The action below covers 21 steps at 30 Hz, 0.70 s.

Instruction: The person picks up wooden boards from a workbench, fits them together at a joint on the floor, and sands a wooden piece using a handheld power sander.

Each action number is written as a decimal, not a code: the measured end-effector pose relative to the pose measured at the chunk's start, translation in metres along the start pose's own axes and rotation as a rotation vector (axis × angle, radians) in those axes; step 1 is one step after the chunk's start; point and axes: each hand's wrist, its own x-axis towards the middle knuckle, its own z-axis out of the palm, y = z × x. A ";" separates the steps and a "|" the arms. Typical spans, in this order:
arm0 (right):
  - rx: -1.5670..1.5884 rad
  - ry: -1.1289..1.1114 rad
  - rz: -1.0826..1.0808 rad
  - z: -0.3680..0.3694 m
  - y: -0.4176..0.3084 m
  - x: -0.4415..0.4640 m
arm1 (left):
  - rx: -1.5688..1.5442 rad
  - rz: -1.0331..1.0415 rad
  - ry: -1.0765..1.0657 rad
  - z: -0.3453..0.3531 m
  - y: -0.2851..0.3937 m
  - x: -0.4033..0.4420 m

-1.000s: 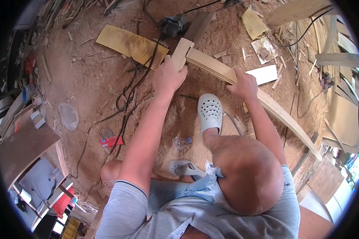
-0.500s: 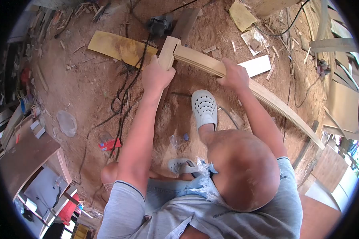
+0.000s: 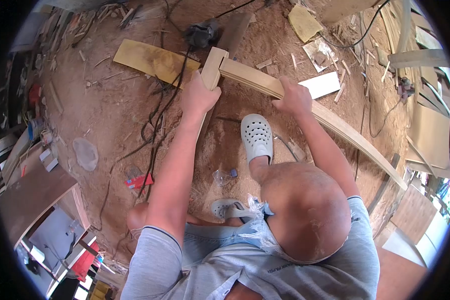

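Observation:
My left hand (image 3: pixel 199 96) is wrapped around a short pale wooden post (image 3: pixel 212 67), just below its top end. A long pale wooden rail (image 3: pixel 252 76) with grooved edges meets the post near that end. My right hand (image 3: pixel 294 97) is closed round this rail a little way from the joint. Past my right forearm the rail runs on to the lower right, looking curved in this wide view. A thin dark line shows where the two pieces meet; whether the joint is fully seated I cannot tell. My palms and most fingertips are hidden.
Under the joint lies a dark plank (image 3: pixel 235 32), with a dark power tool (image 3: pixel 201 34) beside it. A yellowish board (image 3: pixel 150 60), black cables (image 3: pixel 157 117) and a white piece (image 3: pixel 321 85) lie on the sawdust-covered floor. My shoe (image 3: pixel 256 137) stands between my arms.
The view has shifted very slightly. Both hands keep their grip on the post and the rail, which stay almost in the same position.

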 end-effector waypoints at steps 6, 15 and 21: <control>0.018 0.011 -0.009 -0.001 -0.001 -0.001 | 0.071 -0.025 -0.021 -0.001 0.003 -0.003; -0.008 0.023 -0.029 -0.002 -0.001 -0.002 | 0.027 -0.014 -0.050 -0.002 -0.003 -0.001; 0.010 -0.017 -0.019 -0.004 0.000 -0.001 | -0.074 0.026 -0.102 -0.005 -0.012 0.003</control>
